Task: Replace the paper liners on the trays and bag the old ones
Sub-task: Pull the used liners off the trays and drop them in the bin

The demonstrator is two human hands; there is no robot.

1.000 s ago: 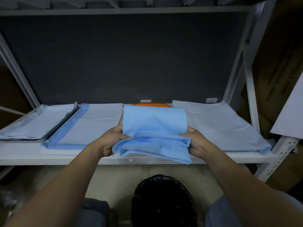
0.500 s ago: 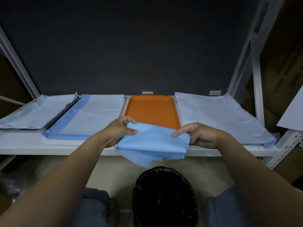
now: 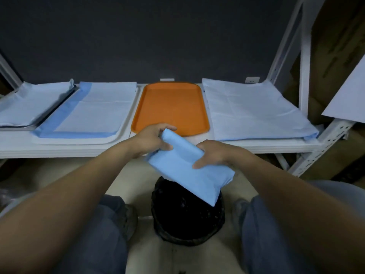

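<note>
A folded sheet of light blue paper liner (image 3: 183, 171) hangs tilted in the air in front of the white metal shelf (image 3: 79, 150), gripped by both hands. The left hand (image 3: 154, 138) pinches its upper end, with the fingers curled over the top edge and the thumb underneath. The right hand (image 3: 214, 155) clasps its right side, fingers and thumb closed round the fold. The liner's lower corner dips over the open mouth of a round bin lined with a black plastic bag (image 3: 185, 224), which stands on the pale floor (image 3: 173, 260).

On the shelf, straight behind the hands, lies a rectangular orange plastic tray (image 3: 171, 103), its own orange floor showing. To its left sits a white plastic tray (image 3: 126, 123) covered by a pale liner with a deeper blue border (image 3: 94, 107). Further left, at the dim edge of the view, is what looks like a metal tray (image 3: 23, 126) under a crumpled pale blue sheet (image 3: 31, 103). Just beside the orange tray on its right lies a flat stack of pale blue paper sheets (image 3: 254, 109). Brown cardboard boxes (image 3: 335, 46) stand beyond the shelf's right upright.
</note>
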